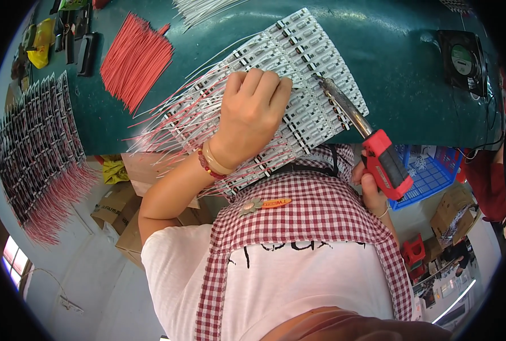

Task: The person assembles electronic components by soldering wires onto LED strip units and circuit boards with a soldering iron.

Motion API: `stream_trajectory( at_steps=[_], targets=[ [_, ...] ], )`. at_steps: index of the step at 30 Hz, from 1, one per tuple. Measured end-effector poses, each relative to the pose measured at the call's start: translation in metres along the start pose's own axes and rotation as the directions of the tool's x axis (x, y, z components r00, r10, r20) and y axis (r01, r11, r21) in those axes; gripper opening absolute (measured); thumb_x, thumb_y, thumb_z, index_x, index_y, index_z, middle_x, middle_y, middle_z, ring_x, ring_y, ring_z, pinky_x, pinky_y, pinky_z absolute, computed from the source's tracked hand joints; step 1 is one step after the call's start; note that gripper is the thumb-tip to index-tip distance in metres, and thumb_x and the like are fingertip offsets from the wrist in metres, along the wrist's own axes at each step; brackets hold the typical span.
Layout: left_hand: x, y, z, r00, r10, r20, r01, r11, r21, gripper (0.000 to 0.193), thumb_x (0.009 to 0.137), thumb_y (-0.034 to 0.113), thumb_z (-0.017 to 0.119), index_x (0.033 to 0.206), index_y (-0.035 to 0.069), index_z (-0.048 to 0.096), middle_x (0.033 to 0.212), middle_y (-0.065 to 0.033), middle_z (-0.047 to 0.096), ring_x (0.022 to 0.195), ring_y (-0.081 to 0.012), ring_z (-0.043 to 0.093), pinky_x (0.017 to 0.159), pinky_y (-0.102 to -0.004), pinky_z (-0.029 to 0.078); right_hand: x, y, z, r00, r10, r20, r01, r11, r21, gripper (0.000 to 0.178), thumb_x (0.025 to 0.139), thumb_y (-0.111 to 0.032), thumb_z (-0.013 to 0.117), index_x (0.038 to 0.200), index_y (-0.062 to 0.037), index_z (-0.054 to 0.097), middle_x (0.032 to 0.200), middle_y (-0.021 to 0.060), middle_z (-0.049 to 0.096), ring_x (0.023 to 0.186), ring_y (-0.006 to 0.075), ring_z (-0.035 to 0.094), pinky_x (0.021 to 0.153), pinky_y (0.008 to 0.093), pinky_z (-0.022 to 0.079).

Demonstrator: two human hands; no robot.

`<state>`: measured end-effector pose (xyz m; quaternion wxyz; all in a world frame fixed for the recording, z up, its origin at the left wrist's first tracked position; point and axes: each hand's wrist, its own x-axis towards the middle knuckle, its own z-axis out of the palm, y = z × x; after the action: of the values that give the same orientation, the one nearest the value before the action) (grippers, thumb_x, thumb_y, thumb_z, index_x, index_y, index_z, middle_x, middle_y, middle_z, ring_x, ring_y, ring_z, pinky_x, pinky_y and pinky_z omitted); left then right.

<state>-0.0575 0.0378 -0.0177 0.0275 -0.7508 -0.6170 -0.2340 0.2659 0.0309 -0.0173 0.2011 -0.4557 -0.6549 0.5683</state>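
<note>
A panel of many small white circuit boards (315, 54) lies tilted across the near edge of the table, with red and white wires (179, 116) fanning out from its left part. Over the panel's middle, my left hand (255, 108) is closed with its fingers curled down. Its fingertips are hidden, so I cannot see what they pinch among the wires. My right hand (371, 184), at the table's near edge, grips a red and black soldering iron (390, 165). The iron's metal shaft points up and left, its tip at the boards just right of my left hand.
A bundle of red wires (133, 62) and a bundle of white wires (204, 8) lie on the green table (395, 62). Another wired board panel (40, 148) is at the left. A black device (463, 62) stands at the right, above a blue basket (429, 179). A person's dark red sleeve (486, 187) shows at the far right.
</note>
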Motion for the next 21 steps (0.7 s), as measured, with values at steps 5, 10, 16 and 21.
stream_trajectory(
  at_steps=[5,10,16,21],
  targets=[
    [0.004,0.005,-0.011,0.999,0.027,-0.029,-0.028,0.997,-0.068,0.027,0.072,0.01,0.061,0.098,0.001,0.065,0.084,-0.0067,0.051,0.078,-0.0215,0.052,0.072,-0.0358,0.041,0.005,-0.016,0.0,0.998,0.058,-0.011,-0.054,0.98,0.19,0.06,0.092,-0.038,0.064,0.134,0.002,0.047,0.072,0.0045,0.055,0.062,0.0119,0.05,0.059,0.0275,0.042],
    [0.006,0.016,-0.006,0.999,-0.015,0.029,0.019,0.988,-0.155,0.029,0.072,0.002,0.064,0.1,0.003,0.07,0.079,-0.0048,0.055,0.074,-0.0204,0.055,0.067,-0.0342,0.041,-0.001,-0.013,-0.004,0.997,0.081,-0.001,-0.078,0.97,0.232,0.061,0.091,-0.039,0.065,0.133,0.0016,0.047,0.071,0.0043,0.055,0.063,0.012,0.049,0.059,0.0276,0.041],
    [0.006,0.017,-0.001,0.999,-0.01,0.035,0.011,0.999,-0.043,0.025,0.072,0.005,0.065,0.096,0.005,0.07,0.076,-0.0019,0.054,0.07,-0.0174,0.055,0.068,-0.0328,0.04,-0.008,-0.003,-0.009,0.991,0.133,0.022,-0.135,0.961,0.242,0.033,0.094,-0.03,0.063,0.106,0.0002,0.063,0.084,0.0036,0.061,0.078,0.0154,0.057,0.073,0.0315,0.047],
    [0.007,0.019,0.0,0.999,-0.007,0.035,0.007,1.0,-0.005,0.023,0.072,0.006,0.065,0.094,0.006,0.07,0.076,-0.0015,0.052,0.07,-0.0169,0.054,0.068,-0.0331,0.039,-0.012,0.016,-0.014,0.998,0.05,0.022,-0.048,0.992,-0.115,0.028,0.087,-0.022,0.067,0.103,0.0015,0.067,0.088,0.0123,0.067,0.079,0.027,0.066,0.071,0.0362,0.051]
  ],
)
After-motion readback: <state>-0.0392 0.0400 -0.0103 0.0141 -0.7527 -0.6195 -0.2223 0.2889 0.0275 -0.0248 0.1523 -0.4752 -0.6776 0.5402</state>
